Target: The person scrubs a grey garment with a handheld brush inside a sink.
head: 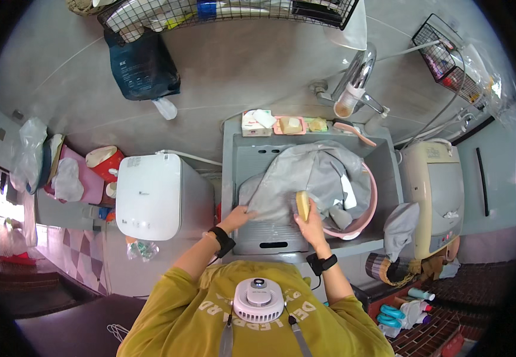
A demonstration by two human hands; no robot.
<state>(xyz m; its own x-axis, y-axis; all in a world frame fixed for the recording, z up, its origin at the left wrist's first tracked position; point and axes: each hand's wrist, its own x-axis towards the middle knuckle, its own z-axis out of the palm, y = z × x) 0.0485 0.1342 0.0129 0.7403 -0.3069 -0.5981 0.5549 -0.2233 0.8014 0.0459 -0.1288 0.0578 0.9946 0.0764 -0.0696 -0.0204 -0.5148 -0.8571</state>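
Grey wet-looking fabric [280, 187] spreads over the ribbed washboard [271, 236] of a grey laundry sink [231, 147]. Its right part bunches up in a pink basin [370, 205]. At the cloth's lower left corner, my left hand [238, 217] pinches the edge between its fingers. My right hand [311, 225] grips a yellowish bar of soap [302, 204], held upright over the cloth near the basin's left side. Whether the soap touches the cloth, I cannot tell. A white patch [348, 192] shows on the fabric inside the basin.
Along the sink's back ledge stand a small box [256, 127], a pink soap dish [289, 126] and a pink-handled brush [355, 132]. Above them juts a chrome faucet [359, 76]. A white lidded appliance [151, 196] stands left; a cream washing machine [436, 196] stands right, beside a hanging grey cloth [400, 227].
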